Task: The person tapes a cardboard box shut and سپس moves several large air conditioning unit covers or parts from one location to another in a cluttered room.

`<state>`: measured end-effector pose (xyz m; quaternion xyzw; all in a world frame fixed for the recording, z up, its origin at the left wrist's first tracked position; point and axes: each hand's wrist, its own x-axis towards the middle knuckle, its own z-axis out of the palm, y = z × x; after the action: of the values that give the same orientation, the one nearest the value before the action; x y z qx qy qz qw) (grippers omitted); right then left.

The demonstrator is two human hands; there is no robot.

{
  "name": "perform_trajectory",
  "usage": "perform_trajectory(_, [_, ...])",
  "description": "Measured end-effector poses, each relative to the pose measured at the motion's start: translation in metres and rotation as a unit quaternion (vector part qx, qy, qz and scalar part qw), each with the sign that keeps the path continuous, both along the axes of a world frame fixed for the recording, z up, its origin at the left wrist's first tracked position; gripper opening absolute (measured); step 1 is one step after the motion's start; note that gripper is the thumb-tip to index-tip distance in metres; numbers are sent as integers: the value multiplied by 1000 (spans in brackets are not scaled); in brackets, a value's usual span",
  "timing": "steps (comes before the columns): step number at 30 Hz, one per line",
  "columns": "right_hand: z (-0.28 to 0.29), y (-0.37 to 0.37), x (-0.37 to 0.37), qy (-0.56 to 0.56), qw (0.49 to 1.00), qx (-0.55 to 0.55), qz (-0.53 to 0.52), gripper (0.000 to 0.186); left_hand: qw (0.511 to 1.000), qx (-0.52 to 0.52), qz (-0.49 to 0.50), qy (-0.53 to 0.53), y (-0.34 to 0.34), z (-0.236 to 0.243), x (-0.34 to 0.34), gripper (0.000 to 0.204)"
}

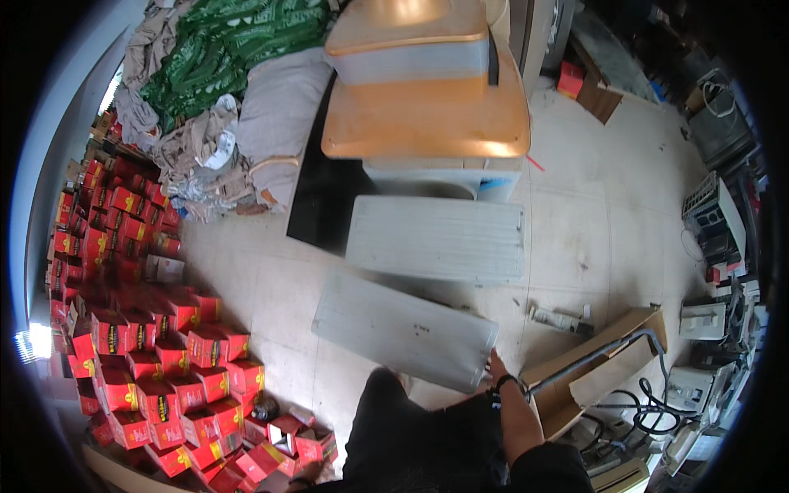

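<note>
A long, pale grey box-like panel (403, 329) lies at a slant just ahead of my dark-trousered knees. At its right end is my right hand (497, 368), with fingers against the corner and a dark band on the wrist. The fingers look closed over that edge, though their far side is hidden. Behind this panel stands another long grey panel (440, 238) with a ribbed top. A small, dim part of my left hand (315, 474) shows at the lower edge beside red boxes; its fingers cannot be made out.
Many red cartons (177, 361) are piled on the left. Beyond the panels stands a copper-topped appliance (427, 115) beside a grey cushion (283, 115) and green cloth (230, 49). An open cardboard box (567, 403) with a black hose (612, 349) lies on the right, near stacked equipment.
</note>
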<state>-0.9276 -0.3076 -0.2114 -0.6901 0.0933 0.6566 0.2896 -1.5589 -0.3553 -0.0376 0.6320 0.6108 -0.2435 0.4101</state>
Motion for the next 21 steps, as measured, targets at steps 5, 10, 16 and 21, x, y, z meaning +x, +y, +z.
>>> perform_trajectory(5, [-19, -31, 2, -10, 997, 73, 26, 77, 999, 24, 28, -33, 55, -51, 9, 24])
perform_trajectory(10, [-5, -40, -12, -67, 997, 13, 33, 70, 988, 126, -75, -55, 148, -113, -7, 23])
perform_trajectory(16, [37, -37, -76, -313, 882, 14, 353, 76, 782, -3, 440, -440, 354, -84, 72, 26])
perform_trajectory(21, [23, 0, -104, -399, 894, -20, 204, 78, 951, 180, 152, -201, 349, -161, 31, 33])
